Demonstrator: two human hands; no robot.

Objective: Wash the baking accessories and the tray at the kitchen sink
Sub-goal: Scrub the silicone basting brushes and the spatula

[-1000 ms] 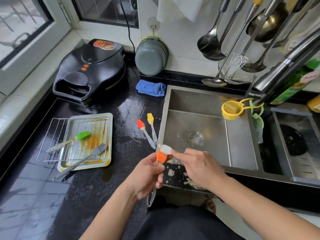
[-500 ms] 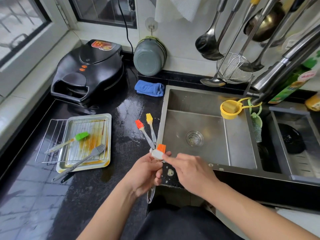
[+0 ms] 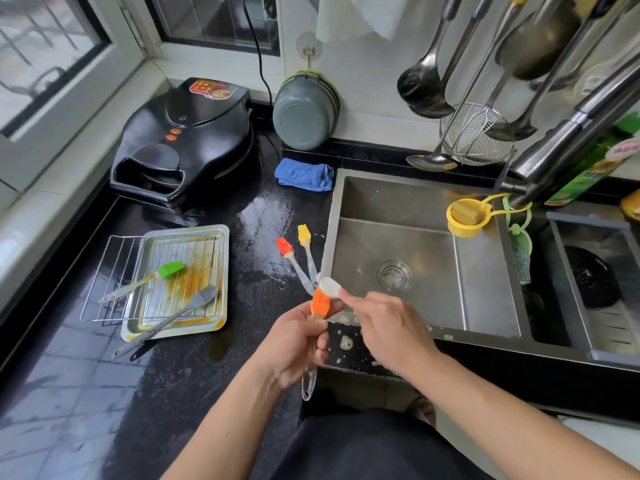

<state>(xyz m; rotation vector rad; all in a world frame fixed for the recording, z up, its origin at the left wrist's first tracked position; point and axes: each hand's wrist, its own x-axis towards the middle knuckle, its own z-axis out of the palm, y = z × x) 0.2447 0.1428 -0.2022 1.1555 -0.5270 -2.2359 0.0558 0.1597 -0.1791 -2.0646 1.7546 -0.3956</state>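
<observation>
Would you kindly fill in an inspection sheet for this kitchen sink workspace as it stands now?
Surface: black countertop, wet beside the sink; foam spots on the sink's front rim.
Job's things: greasy tray holding a wire rack, a green brush and a grey brush; red brush and yellow brush lying beside the sink.
Clutter: blue cloth, black electric griddle, grey bowl.
Hands: left hand grips an orange brush; right hand pinches a white sponge against its bristles.
Cables: black cord runs down the wall.
Surroundings: ladles and a strainer hanging, window at left.
</observation>
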